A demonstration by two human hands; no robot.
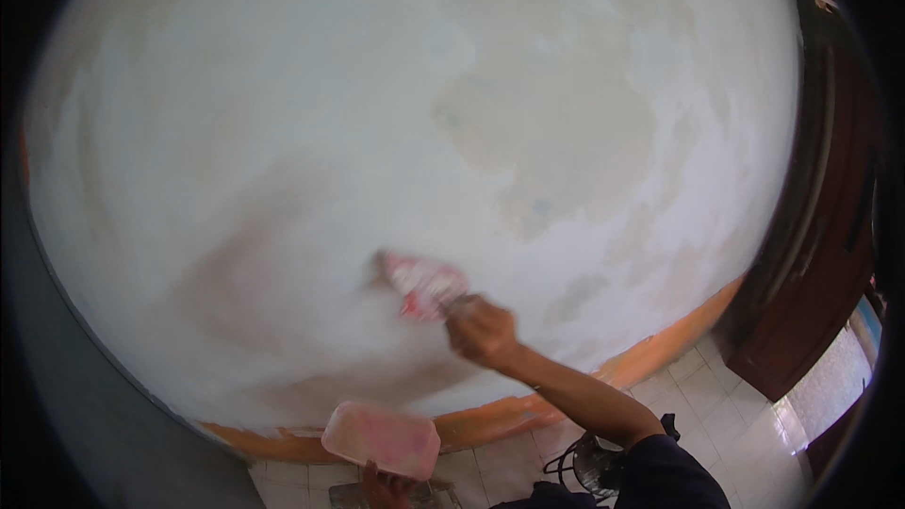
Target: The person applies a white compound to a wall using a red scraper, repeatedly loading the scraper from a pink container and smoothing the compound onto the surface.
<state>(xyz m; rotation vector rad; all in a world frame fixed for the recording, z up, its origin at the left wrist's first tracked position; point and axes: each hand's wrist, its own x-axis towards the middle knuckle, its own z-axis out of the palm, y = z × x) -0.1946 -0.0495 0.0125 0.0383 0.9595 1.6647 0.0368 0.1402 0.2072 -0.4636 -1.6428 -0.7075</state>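
Note:
My right hand point(483, 330) is closed around the handle of a putty knife point(426, 285). Its wide, reddish blade is smeared with white paste and lies at the pale wall point(358, 132); motion blurs its edge, so firm contact is hard to judge. Lower down, my left hand point(385, 487) grips the near side of a shallow pink plastic tray point(382, 438), tilted so that its inside shows a pinkish-white coating. The fingers of that hand are partly cut off by the lower edge of the picture. Beige, uneven patches mark the wall above and right of the knife.
An orange band point(674, 335) runs along the wall's foot above a tiled floor point(702, 396). At the right stands a dark brown wooden door point(801, 311). A grey wall point(85, 396) borders the left. A round metallic object point(596, 462) sits beneath my right arm.

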